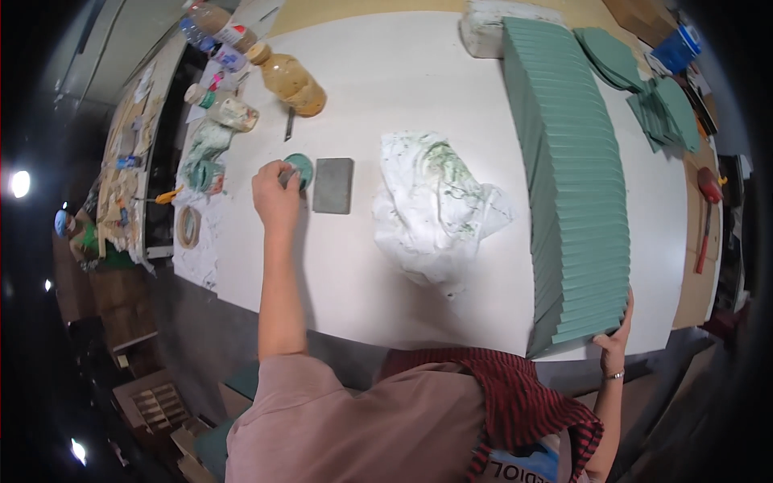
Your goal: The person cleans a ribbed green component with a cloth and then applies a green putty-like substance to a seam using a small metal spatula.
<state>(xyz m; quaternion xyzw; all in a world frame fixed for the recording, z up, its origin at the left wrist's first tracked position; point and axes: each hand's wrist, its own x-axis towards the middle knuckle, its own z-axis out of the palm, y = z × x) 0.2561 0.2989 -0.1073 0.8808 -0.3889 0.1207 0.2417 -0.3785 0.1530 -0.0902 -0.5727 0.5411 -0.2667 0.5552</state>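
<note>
My left hand (274,191) is at a small round green dish (301,167), its fingers pinched together over the dish's near-left rim. Something small and dark shows between the fingertips, too hidden to name. Just right of the dish lies a flat grey rectangular block (332,186). My right hand (615,341) grips the near right corner of a long fanned stack of green sheets (584,201), its thumb at the front edge and its fingers along the side. A crumpled white cloth (419,221) with green smears lies between the block and the stack.
Bottles, among them one of yellowish liquid (296,84), stand at the far left near a roll of tape (189,226). Loose green pieces (608,56) and a blue cup (677,50) sit far right. A red-headed tool (708,185) lies by the right edge.
</note>
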